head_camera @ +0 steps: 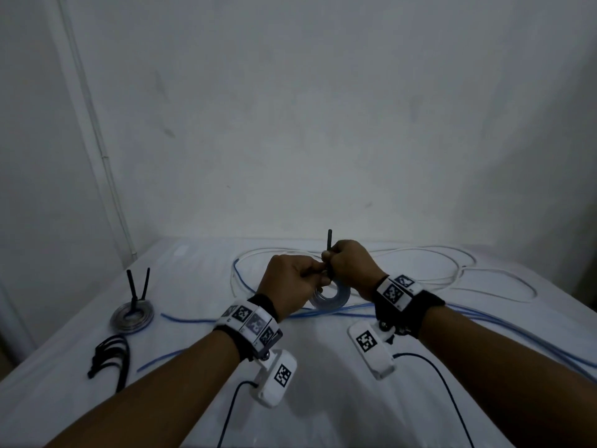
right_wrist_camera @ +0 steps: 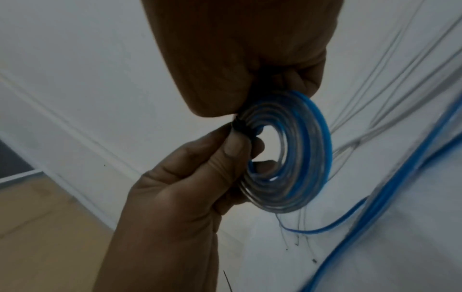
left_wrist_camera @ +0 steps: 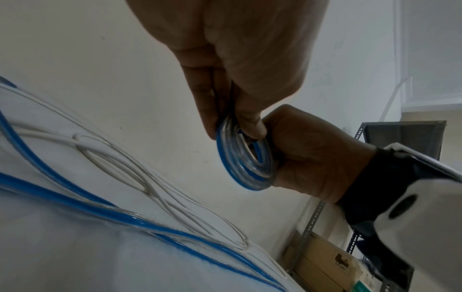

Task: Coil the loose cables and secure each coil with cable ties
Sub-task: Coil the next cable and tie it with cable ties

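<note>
Both hands meet above the middle of the white counter [head_camera: 323, 399] in the head view: the left hand [head_camera: 292, 287] and the right hand [head_camera: 350, 268] are curled together on a small blue-and-clear coil [head_camera: 331, 295] that hangs just under them. A black cable tie [head_camera: 329, 245] sticks up from the right hand's grip, and the left hand pinches its other end. Loose blue cable [head_camera: 484, 321] and white cable [head_camera: 452, 273] trail over the far and right parts of the counter. At near left lies a finished coil [head_camera: 131, 316] with two black tie tails standing up, and nearer still a bundle of spare black ties [head_camera: 111, 354]

From the left wrist, the left hand [left_wrist_camera: 237, 59] has its fingers closed on the top of the coil [left_wrist_camera: 246, 158], with the right hand [left_wrist_camera: 317, 156] pressed against the coil's right side. Metal shelving [left_wrist_camera: 312, 223] with boxes stands beyond the counter edge

From the right wrist, the right hand [right_wrist_camera: 237, 49] grips the coil [right_wrist_camera: 287, 154] from above, and the left hand [right_wrist_camera: 190, 177] pinches the tie [right_wrist_camera: 237, 125] at the coil's left rim
</note>
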